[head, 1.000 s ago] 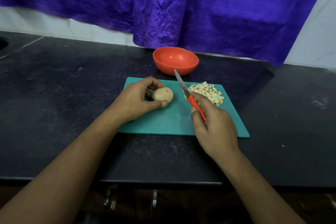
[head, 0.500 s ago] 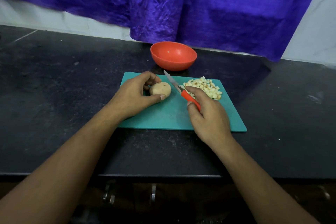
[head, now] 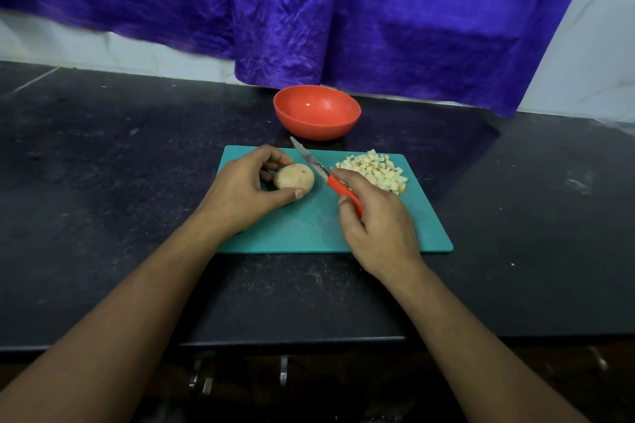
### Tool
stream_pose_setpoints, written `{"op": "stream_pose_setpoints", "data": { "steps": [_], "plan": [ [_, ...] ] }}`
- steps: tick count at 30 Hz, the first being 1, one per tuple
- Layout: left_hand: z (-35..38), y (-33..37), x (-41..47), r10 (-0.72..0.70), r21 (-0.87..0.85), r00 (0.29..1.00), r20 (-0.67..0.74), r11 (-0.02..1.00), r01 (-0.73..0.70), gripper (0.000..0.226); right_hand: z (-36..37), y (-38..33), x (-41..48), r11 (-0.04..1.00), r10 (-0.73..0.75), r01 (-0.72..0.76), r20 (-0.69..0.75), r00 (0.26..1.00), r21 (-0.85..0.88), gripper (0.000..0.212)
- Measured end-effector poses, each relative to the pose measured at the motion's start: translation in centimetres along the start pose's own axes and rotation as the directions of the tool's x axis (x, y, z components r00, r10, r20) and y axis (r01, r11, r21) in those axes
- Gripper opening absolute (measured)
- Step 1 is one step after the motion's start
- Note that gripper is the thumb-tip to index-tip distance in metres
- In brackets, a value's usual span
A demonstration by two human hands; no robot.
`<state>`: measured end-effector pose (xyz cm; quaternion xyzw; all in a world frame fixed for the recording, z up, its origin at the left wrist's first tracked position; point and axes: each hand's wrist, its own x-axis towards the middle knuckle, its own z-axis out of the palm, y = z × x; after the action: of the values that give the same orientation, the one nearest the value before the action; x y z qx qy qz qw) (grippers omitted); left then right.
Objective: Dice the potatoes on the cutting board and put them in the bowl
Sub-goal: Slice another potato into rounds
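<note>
A teal cutting board [head: 309,227] lies on the black counter. On its left part my left hand [head: 240,192] holds a whole brown potato [head: 294,176] between thumb and fingers. My right hand [head: 376,227] grips the red handle of a knife [head: 323,172]; the blade points up and left, just right of the potato, and I cannot tell if it touches it. A heap of diced potato [head: 376,171] sits on the board's far right corner. The red bowl [head: 316,112] stands empty just behind the board.
A purple cloth [head: 309,10] hangs over the wall behind the counter, its lower edge close behind the bowl. The counter's front edge [head: 292,342] runs below my forearms, with metal fittings under it.
The knife has swung left toward the potato, its tip lower than a second ago. My left hand keeps its hold on the potato. My head view has shifted slightly.
</note>
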<state>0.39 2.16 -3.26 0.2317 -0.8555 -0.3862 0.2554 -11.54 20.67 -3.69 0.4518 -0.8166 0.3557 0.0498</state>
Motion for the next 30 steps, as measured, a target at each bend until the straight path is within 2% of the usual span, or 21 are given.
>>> {"op": "stream_pose_setpoints", "data": {
  "steps": [6, 16, 25, 30],
  "plan": [
    [0.1, 0.0, 0.1, -0.019, 0.007, 1.0, 0.002, 1.0, 0.019, 0.043, 0.1, 0.0, -0.2, 0.999, -0.04, 0.04, -0.047, 0.998, -0.013, 0.044],
    [-0.1, -0.2, 0.3, -0.021, -0.017, 1.0, -0.002, 1.0, 0.021, 0.037, 0.9, -1.5, -1.0, 0.987, -0.092, 0.081, -0.074, 0.993, -0.139, 0.044],
    [-0.1, -0.4, 0.5, -0.019, -0.031, 1.0, 0.0, 0.999, 0.019, 0.039, 0.6, -2.2, -1.2, 0.988, -0.036, 0.028, -0.048, 0.998, -0.152, 0.041],
    [0.0, -0.4, 0.5, -0.004, -0.022, 1.0, 0.012, 1.0, 0.004, 0.041, 0.8, -2.1, -1.3, 0.989, 0.011, -0.02, -0.056, 0.998, -0.148, 0.047]
  ]
}}
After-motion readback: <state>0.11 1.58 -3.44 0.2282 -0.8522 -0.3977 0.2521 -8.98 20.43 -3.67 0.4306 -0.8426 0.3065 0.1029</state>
